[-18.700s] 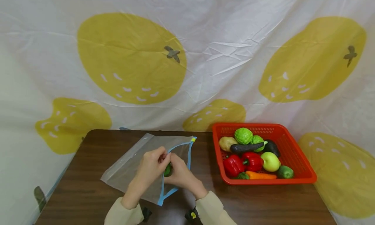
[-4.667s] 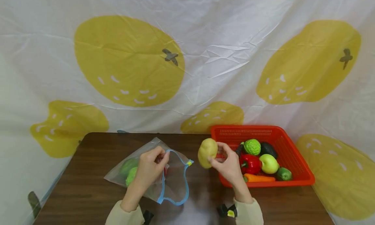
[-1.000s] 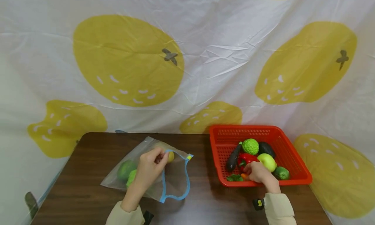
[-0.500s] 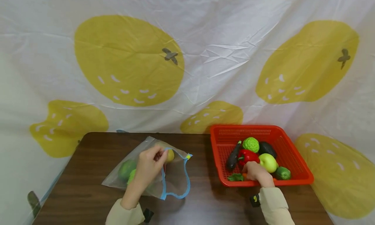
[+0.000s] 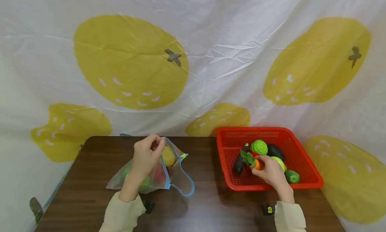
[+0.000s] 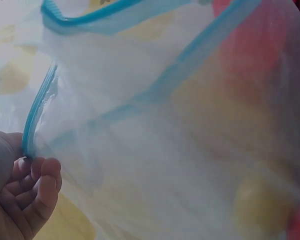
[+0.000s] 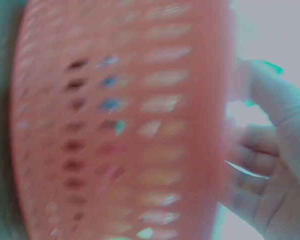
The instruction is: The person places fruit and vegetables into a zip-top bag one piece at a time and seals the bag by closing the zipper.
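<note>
Nearest you: pale cuffs [image 5: 123, 210], a small black device [image 5: 268, 210] by each wrist. Your left hand [image 5: 146, 155] pinches the blue mouth edge of the clear zip bag [image 5: 117, 183], thumb against curled fingers. Mouth gapes right, yellow slider [image 5: 183, 156] at its corner. Inside: yellow potato [image 5: 168, 156] near the mouth, plus red and green shapes, hazy through the film.

Your right hand [image 5: 272, 173] pinches the orange carrot [image 5: 257, 164] between thumb and fingers, leafy top pointing left across the eggplant [image 5: 239, 166]. Carrot is over the red basket [image 5: 221, 165]; can't tell if it touches anything below. Right wrist view is mostly blurred basket wall.

In the basket, near to far: stubby green vegetable [image 5: 292, 176], green apple [image 5: 280, 162] partly behind your hand, red bell pepper [image 5: 254, 154] mostly hidden, dark avocado-like oval [image 5: 275, 152], bumpy custard apple [image 5: 259, 147]. White cloth [image 5: 208, 88] with yellow fruit prints hangs behind the wood table [image 5: 220, 205].
</note>
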{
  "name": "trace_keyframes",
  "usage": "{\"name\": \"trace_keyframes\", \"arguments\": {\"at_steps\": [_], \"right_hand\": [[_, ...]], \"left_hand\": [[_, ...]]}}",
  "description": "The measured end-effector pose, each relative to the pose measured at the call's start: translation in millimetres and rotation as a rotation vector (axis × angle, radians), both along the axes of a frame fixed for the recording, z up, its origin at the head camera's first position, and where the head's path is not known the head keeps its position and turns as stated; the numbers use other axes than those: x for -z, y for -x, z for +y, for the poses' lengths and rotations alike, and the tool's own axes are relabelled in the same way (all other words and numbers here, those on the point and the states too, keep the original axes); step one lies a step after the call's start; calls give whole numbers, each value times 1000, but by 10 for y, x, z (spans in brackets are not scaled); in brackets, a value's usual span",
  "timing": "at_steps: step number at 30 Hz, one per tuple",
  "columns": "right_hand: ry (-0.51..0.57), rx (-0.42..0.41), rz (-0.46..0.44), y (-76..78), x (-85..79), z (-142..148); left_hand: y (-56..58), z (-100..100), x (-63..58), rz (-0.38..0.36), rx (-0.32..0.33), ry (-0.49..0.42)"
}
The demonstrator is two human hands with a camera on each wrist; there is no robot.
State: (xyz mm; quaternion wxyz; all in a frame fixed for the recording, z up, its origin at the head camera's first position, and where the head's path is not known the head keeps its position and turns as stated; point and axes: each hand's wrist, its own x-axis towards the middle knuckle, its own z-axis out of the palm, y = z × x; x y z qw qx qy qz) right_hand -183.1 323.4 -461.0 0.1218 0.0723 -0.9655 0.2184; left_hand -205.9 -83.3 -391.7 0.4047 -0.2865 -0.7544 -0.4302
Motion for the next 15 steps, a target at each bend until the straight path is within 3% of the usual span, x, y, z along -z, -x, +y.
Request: {"name": "trace_keyframes", "arguments": {"at_steps": [2,4,7,10,12,15], "right_hand": [[83,22,138,-63,-72,-80],[235,38,276,-127,-166,-208],[595,13,423,-237,-339,-497],[1005,-92,506,-352,-494,-858],[1214,-178,529,-413,-561,-1103],[1353,-286,547,-453,-585,-1423]], "left_hand": [[19,-20,-66,-7,-14,-1],[30,-37,-120,-21,-23,10],[38,-52,-161,-48,-23,32],[25,-51,-171,-67,-3,53],[14,-41,-163,-80,14,63],[-6,-18,-147,-97,30,81]]}}
